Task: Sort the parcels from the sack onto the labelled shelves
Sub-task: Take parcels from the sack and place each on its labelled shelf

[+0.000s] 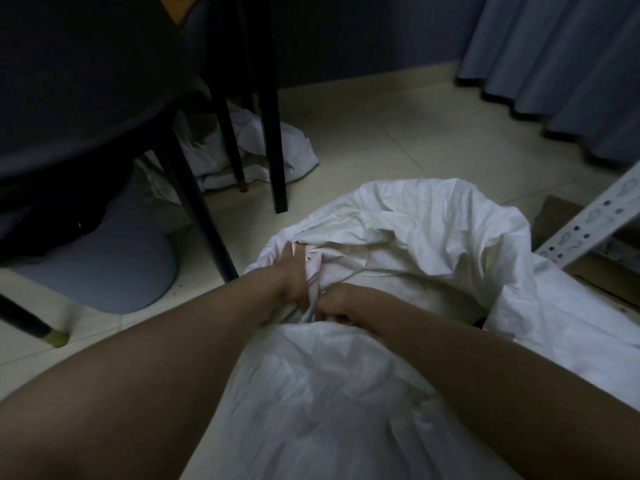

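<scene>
Light dim. Chair legs [195, 202] far left, a white cloth [256, 147] bundled behind them; left hand [294, 275] grips a bunched fold of the sack [346, 393], fingers curled into the fabric; right hand [341, 303] just beside it, clamped on the same gather, fingertips buried in cloth. Sack lies on the tiled floor [381, 133] directly before me; long axis runs from me outward, rumpled mouth at the far end; contents hidden by folds. Shelf upright [588, 216] at right, cut off by the frame edge.
</scene>
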